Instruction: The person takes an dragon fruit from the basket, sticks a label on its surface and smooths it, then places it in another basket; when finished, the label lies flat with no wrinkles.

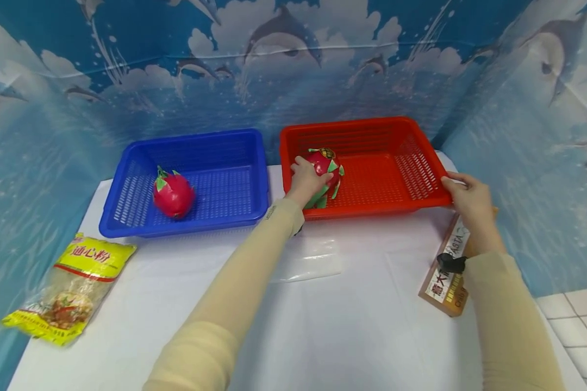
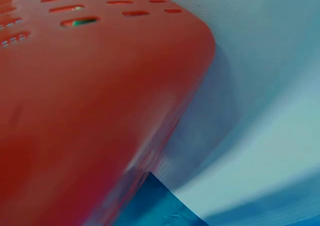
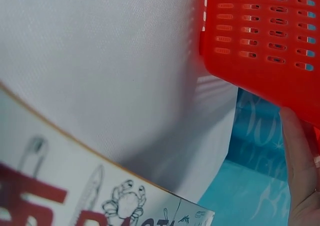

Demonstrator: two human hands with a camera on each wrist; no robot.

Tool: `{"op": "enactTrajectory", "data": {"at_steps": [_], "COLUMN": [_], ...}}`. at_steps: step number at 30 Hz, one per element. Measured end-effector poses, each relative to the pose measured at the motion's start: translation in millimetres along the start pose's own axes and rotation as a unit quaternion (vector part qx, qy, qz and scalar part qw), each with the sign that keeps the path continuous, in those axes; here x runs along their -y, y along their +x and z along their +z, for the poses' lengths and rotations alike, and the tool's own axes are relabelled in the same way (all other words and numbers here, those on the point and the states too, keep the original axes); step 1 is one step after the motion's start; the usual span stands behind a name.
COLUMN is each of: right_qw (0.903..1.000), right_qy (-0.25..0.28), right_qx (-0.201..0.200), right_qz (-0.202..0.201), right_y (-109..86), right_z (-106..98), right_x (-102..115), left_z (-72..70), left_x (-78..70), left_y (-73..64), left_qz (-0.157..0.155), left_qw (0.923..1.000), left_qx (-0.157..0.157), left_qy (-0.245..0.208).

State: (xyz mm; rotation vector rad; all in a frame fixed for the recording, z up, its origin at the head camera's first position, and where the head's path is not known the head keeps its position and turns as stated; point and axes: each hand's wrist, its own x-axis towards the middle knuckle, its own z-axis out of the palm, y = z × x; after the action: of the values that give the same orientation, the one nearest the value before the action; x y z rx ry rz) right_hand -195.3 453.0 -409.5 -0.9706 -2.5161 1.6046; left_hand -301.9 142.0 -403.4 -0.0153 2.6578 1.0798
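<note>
In the head view my left hand (image 1: 307, 180) reaches into the left end of a red plastic basket (image 1: 379, 206). Its fingers curve over a pink dragon fruit (image 1: 335, 164) with green scales and a dark label. The basket's right rim is gripped by my right hand (image 1: 471, 200); the right wrist view shows those fingers (image 3: 298, 158) at the basket's edge. Only the red basket's outer wall (image 2: 100, 86) fills the left wrist view, which hides the left hand and most of the fruit.
A blue basket (image 1: 215, 221) holding another dragon fruit (image 1: 174, 196) stands to the left. At the table's left edge lies a yellow pasta bag (image 1: 73, 285). A pasta box (image 1: 449, 274) is under my right forearm. Clear plastic (image 1: 313, 260) lies before the red basket.
</note>
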Motion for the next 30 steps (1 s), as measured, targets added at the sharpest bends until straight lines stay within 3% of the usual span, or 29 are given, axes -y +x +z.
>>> {"op": "enactTrajectory", "data": {"at_steps": [8, 12, 19, 23, 26, 30], "right_qw": [1.0, 0.9999, 0.9999, 0.9998, 0.9998, 0.9997], "right_qy": [0.0, 0.002, -0.006, -0.005, 0.0, 0.001], "right_qx": [0.007, 0.012, 0.014, 0.017, 0.019, 0.021], "right_qz": [-0.003, 0.002, 0.005, 0.005, 0.007, 0.012], "right_y": [-1.0, -1.2, -0.4, 0.2, 0.5, 0.2], "right_z": [5.1, 6.0, 5.6, 4.2, 1.2, -3.4], "right_x": [6.5, 8.1, 8.1, 6.3, 4.1, 1.0], "left_z": [-6.6, -8.9, -23.1, -37.5, -51.5, -78.1], "left_x": [-0.7, 0.6, -3.0, -7.3, -6.8, 0.1], "left_y": [-1.8, -4.6, -18.5, -29.0, -38.1, -52.1], "left_qz": [-0.025, -0.024, 0.033, 0.046, 0.07, 0.126], "left_qw": [0.9978, 0.9981, 0.9991, 0.9983, 0.9968, 0.9913], "left_qx": [0.03, 0.032, 0.024, 0.027, 0.027, 0.013], "left_qy": [0.054, 0.047, -0.007, -0.023, -0.03, -0.034]}}
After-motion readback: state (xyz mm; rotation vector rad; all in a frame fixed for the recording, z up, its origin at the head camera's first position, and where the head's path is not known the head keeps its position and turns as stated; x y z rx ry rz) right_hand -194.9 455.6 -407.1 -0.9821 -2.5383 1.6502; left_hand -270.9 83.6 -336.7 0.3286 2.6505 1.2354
